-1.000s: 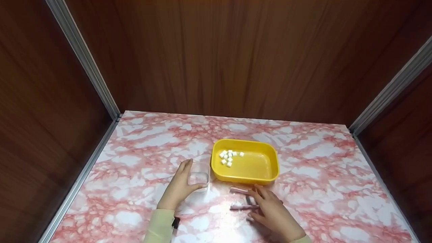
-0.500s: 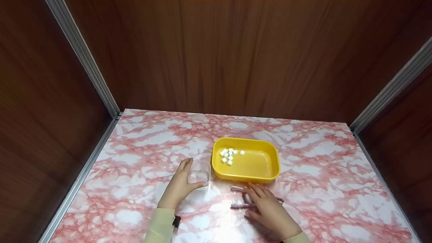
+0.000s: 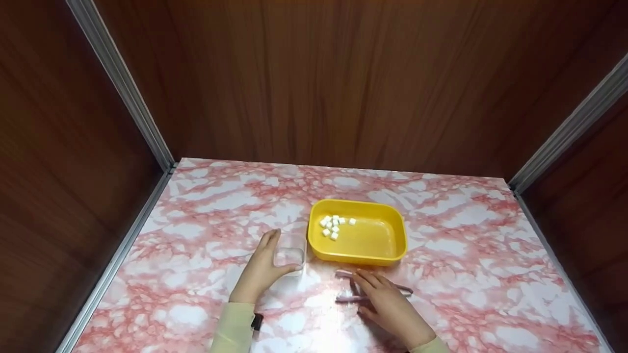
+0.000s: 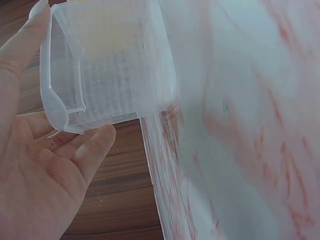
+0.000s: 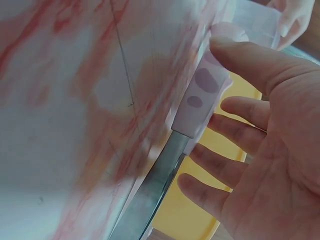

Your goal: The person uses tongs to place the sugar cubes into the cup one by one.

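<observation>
My left hand [image 3: 257,277] holds a small clear plastic container [image 3: 290,256] on the table, thumb on its near side and fingers round the far side. In the left wrist view the container [image 4: 115,60] shows see-through walls and a rounded rim. My right hand [image 3: 392,306] lies over a pair of tongs [image 3: 348,299] with pink ends, which rest spread on the table. The right wrist view shows the tongs' metal strip [image 5: 152,187] and spotted pink end [image 5: 202,87], with loosely bent fingers [image 5: 215,162] beside them and the thumb at the end.
A yellow tub [image 3: 355,258] stands just right of the container and behind the tongs. Several small white cubes [image 3: 327,226] lie in its left part. The marbled red-and-white table [image 3: 196,255] is closed in by dark wood panels [image 3: 314,88] at the back and sides.
My right hand has shifted slightly left over the tongs, its fingers settling along their far arm. The left hand and container stay in place.
</observation>
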The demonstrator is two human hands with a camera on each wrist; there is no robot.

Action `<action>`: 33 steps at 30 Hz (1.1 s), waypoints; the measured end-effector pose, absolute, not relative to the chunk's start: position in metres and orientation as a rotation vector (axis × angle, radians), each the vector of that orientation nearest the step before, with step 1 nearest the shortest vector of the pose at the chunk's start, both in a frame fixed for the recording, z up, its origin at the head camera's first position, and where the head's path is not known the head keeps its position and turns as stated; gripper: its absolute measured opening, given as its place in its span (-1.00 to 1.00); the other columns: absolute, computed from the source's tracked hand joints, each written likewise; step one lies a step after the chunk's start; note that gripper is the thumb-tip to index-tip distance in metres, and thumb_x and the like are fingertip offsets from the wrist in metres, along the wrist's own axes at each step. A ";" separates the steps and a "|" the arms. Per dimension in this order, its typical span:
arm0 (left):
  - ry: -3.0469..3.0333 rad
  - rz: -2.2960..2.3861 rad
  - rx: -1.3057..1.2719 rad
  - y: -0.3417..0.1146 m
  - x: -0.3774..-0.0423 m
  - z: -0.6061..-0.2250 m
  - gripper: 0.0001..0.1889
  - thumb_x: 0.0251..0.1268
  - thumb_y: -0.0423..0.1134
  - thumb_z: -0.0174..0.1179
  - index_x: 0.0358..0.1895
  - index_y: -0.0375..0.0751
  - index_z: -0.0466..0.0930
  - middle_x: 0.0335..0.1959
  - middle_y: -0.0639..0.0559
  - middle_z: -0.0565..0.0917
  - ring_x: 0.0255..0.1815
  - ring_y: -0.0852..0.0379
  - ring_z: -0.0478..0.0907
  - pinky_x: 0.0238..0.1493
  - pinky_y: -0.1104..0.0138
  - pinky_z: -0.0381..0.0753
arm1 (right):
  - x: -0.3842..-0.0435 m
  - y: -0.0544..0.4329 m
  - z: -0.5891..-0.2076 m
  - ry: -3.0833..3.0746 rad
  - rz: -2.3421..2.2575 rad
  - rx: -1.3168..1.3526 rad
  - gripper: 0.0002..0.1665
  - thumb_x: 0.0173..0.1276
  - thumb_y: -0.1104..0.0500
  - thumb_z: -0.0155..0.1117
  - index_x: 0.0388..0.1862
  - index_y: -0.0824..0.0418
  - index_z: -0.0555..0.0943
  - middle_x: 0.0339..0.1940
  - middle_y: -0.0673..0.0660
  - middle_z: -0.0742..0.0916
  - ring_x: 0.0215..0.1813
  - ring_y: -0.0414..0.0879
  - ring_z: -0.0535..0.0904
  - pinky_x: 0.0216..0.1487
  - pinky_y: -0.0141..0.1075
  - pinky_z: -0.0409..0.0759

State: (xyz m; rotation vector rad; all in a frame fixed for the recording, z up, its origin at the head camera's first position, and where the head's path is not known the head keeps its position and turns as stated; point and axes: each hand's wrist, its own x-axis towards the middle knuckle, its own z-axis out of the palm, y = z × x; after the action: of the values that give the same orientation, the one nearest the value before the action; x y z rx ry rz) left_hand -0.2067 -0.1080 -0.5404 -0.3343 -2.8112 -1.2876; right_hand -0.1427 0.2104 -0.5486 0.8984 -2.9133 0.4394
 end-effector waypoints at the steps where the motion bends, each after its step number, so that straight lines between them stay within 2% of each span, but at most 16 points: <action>1: -2.808 -1.283 -0.339 -0.108 -0.207 -0.541 0.05 -0.03 0.13 0.43 0.50 -0.19 0.07 0.47 -0.09 0.12 0.39 -0.08 0.19 0.29 0.06 0.33 | -0.143 0.210 -0.549 -2.909 0.436 0.898 -0.15 0.17 0.06 0.45 0.40 0.21 0.34 0.35 0.22 0.44 0.31 0.20 0.35 0.29 0.09 0.30; 7: -2.805 -1.277 -0.339 -0.108 -0.207 -0.541 0.05 -0.04 0.15 0.42 0.49 -0.21 0.08 0.46 -0.07 0.14 0.40 -0.04 0.18 0.30 0.08 0.31 | -0.145 0.209 -0.551 -2.846 0.415 0.894 -0.19 0.11 0.22 0.48 0.36 0.20 0.40 0.28 0.20 0.50 0.25 0.14 0.42 0.25 0.05 0.37; 13: -2.810 -1.281 -0.351 -0.108 -0.207 -0.540 0.07 -0.05 0.19 0.40 0.49 -0.21 0.08 0.45 -0.08 0.14 0.39 -0.06 0.19 0.28 0.06 0.33 | -0.146 0.207 -0.552 -2.839 0.412 0.859 -0.29 0.14 0.33 0.43 0.30 0.15 0.45 0.20 0.17 0.54 0.20 0.10 0.43 0.14 0.06 0.45; 18: -2.828 -1.275 -0.333 -0.107 -0.207 -0.538 0.08 -0.06 0.21 0.39 0.50 -0.17 0.06 0.46 -0.05 0.13 0.39 -0.06 0.19 0.28 0.06 0.34 | -0.147 0.206 -0.554 -2.833 0.391 0.839 -0.27 0.12 0.44 0.38 0.28 0.09 0.45 0.07 0.13 0.54 0.11 0.05 0.48 0.05 0.02 0.50; 23: -2.830 -1.275 -0.319 -0.107 -0.207 -0.539 0.07 -0.05 0.20 0.40 0.50 -0.16 0.06 0.47 -0.07 0.12 0.39 -0.07 0.19 0.29 0.06 0.32 | -0.148 0.205 -0.555 -2.830 0.391 0.810 -0.28 0.13 0.46 0.34 0.26 0.04 0.45 -0.06 0.07 0.53 -0.03 0.00 0.50 -0.04 -0.05 0.53; 30: -2.821 -1.276 -0.330 -0.107 -0.208 -0.541 0.07 -0.05 0.19 0.41 0.50 -0.16 0.06 0.46 -0.09 0.12 0.39 -0.07 0.19 0.29 0.06 0.32 | -0.147 0.204 -0.556 -2.815 0.382 0.812 -0.20 0.10 0.49 0.36 0.29 0.00 0.43 -0.09 0.04 0.50 -0.08 -0.02 0.50 -0.11 -0.10 0.54; 33: -2.825 -1.278 -0.325 -0.107 -0.208 -0.540 0.07 -0.05 0.18 0.41 0.50 -0.16 0.05 0.46 -0.08 0.12 0.39 -0.08 0.19 0.29 0.06 0.32 | -0.147 0.204 -0.557 -2.826 0.369 0.805 -0.20 0.08 0.48 0.36 0.29 0.02 0.42 -0.07 0.06 0.51 -0.03 0.01 0.50 -0.09 -0.07 0.55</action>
State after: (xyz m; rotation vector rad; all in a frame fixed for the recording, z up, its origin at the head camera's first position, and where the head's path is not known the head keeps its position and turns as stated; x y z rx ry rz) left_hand -0.2078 -0.1073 -0.5405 -0.3249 -2.8250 -1.2776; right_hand -0.1475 0.2040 -0.5566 0.8045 -2.8258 0.3693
